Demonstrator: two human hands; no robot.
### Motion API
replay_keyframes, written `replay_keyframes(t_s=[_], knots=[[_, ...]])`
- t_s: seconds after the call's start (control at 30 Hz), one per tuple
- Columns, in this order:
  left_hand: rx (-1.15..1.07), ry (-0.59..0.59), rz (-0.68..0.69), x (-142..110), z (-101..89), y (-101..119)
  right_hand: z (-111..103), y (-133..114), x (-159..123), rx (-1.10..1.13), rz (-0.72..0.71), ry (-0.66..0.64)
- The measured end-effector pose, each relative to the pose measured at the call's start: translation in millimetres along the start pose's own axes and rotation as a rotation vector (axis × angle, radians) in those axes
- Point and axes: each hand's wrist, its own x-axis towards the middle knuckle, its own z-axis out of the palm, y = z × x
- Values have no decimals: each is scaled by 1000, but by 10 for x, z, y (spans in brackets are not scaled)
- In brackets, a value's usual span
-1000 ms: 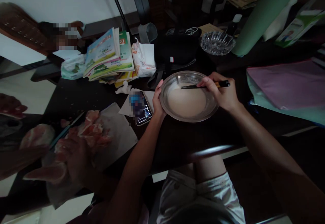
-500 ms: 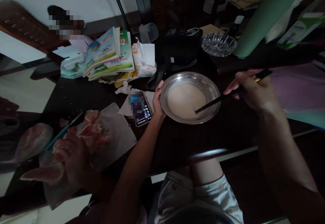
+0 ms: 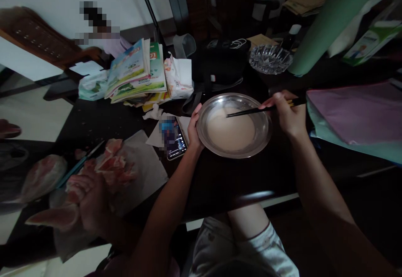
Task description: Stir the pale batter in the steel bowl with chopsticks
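A shallow metal bowl [image 3: 234,153] stands on the dark table with a milky, pale beige liquid [image 3: 230,130] in it. At its left rim my left hand [image 3: 195,128] is closed, thumb along the edge and fingers behind the side. My right hand [image 3: 284,111], at the bowl's right, is closed around black chopsticks [image 3: 248,112] with gold bands. Their tips point left over the liquid, toward its far part; whether they touch it I cannot tell. Just left of my left hand lies a phone [image 3: 173,138] with its screen lit, on white paper.
At lower left another person's hand [image 3: 91,197] holds pinkish peeled fruit, beside fruit pieces [image 3: 114,164] on a plastic sheet and a blue-handled knife [image 3: 75,169]. Behind are stacked books [image 3: 135,76], a tissue pack [image 3: 179,76], a black bag [image 3: 220,65] and a glass bowl [image 3: 270,59]. A pink folder [image 3: 354,113] lies right.
My right hand has moved left and the chopstick tips have swung from the near right of the liquid to its far left. My left hand stays on the bowl.
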Motion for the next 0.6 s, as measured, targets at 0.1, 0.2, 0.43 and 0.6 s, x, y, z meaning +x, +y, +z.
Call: replay_keyframes(t_s=[0.1, 0.2, 0.43, 0.6], knots=[[-9, -7, 6, -3, 1, -4, -155, 4, 62, 18, -26, 157], [-4, -16, 8, 1, -5, -4, -218, 34, 18, 108, 13, 171], [10, 5, 18, 19, -30, -9, -123, 137, -114, 57, 50, -153], [9, 33, 10, -1, 3, 8, -254, 117, -63, 8, -104, 106]])
